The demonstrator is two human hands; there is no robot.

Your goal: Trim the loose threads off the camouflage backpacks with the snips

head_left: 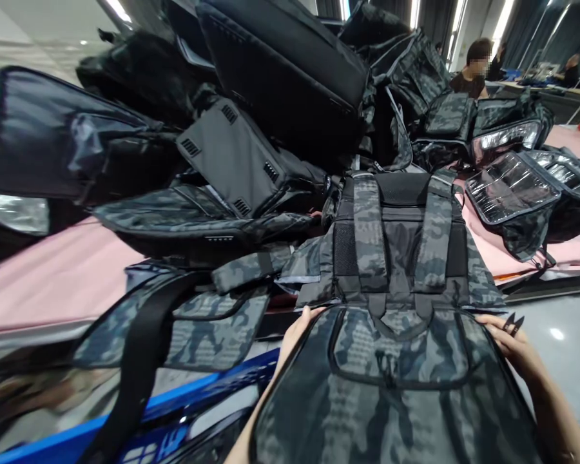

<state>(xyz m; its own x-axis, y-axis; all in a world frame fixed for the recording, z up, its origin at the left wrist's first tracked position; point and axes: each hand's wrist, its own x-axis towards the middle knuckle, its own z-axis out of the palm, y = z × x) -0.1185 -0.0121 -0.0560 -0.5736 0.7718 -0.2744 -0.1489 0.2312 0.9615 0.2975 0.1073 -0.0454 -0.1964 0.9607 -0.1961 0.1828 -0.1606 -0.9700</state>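
A dark camouflage backpack front panel (396,406) with a zipped pocket lies low in front of me. My left hand (297,332) grips its left upper edge, fingers partly hidden behind it. On the opposite edge, my right hand (510,341) is closed, with a small pair of black thread snips (513,324) sticking out of it. Just beyond is the backpack's back section (401,238), joined along the panel's top, with two camouflage shoulder straps (370,225) and a webbing loop (401,328).
A high pile of black bags (290,71) rises at the back on a pink-covered table (43,277). More camouflage bags with silvery linings (512,183) lie at right. Below left are a blue crate (212,386) and a hanging black strap (145,361). A person (471,80) is farther back.
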